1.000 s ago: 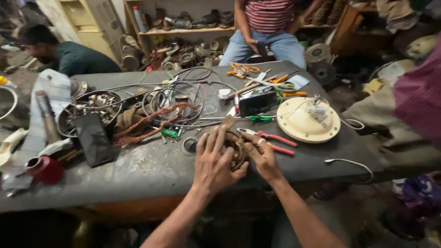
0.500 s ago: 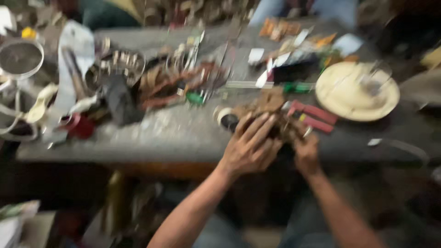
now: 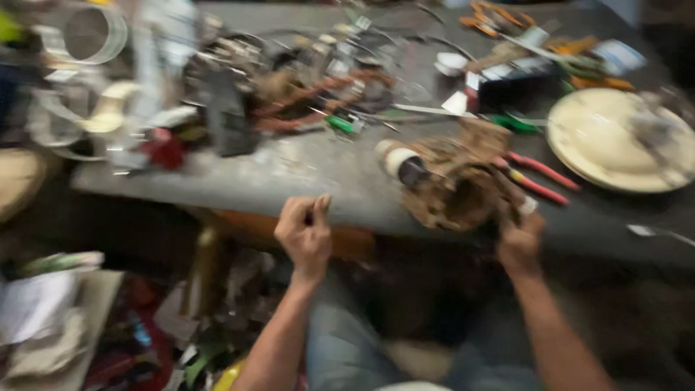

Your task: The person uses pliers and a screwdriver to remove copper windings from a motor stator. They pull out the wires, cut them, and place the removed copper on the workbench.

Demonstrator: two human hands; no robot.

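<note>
The picture is blurred by motion. My left hand point(image 3: 306, 233) is at the near edge of the grey workbench point(image 3: 318, 174), fingers curled, pinching something small and dark that I cannot make out. My right hand point(image 3: 519, 235) holds the lower right side of a brown, ring-shaped bundle of copper winding point(image 3: 456, 181) that lies on the bench. A roll of pale tape point(image 3: 400, 161) lies just left of the winding. Red-handled pliers point(image 3: 539, 177) lie just right of it.
A round cream-coloured cover point(image 3: 615, 141) sits at the right. Tangled wires and parts point(image 3: 304, 87) crowd the bench's middle and left. A green-handled screwdriver point(image 3: 340, 123) lies among them. Clutter covers the floor point(image 3: 87, 326) at lower left.
My left hand has come off the winding and moved left to the bench's near edge. My right hand stays on the winding. The view has tilted down and swung left.
</note>
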